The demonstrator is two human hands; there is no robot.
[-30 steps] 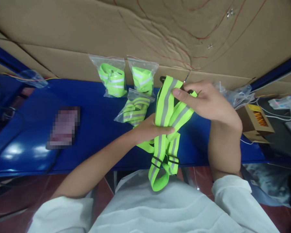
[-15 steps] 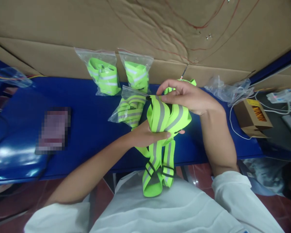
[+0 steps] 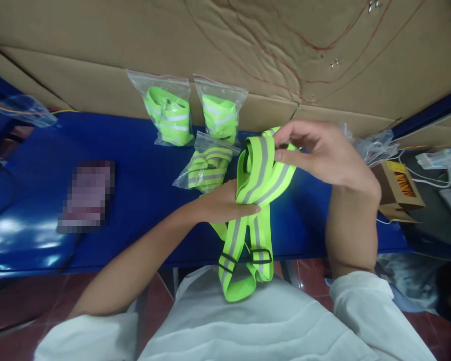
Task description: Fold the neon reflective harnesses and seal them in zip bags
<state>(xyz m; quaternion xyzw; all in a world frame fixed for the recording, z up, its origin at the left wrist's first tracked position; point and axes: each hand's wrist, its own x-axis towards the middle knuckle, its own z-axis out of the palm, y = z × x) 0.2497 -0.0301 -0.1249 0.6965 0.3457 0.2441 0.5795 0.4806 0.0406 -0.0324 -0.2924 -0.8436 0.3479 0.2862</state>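
Note:
A neon-green strap harness with grey reflective stripes [image 3: 259, 173] is held over the blue table [image 3: 143, 185]. My left hand [image 3: 221, 203] grips its folded middle from the left, thumb on top. My right hand [image 3: 319, 153] pinches the upper fold between thumb and fingers. The loose ends with black buckles hang down to my white shirt.
Three clear bags with folded green straps [image 3: 168, 115] [image 3: 220, 115] [image 3: 206, 168] lie at the back against a cardboard wall [image 3: 225, 45]. A blurred dark phone [image 3: 86, 195] lies left. Empty plastic bags [image 3: 372, 145] and a small cardboard box [image 3: 398, 188] sit right.
My right hand has lifted and shifted the top fold of the harness to the right; the hanging ends have swung slightly. My left hand keeps its grip.

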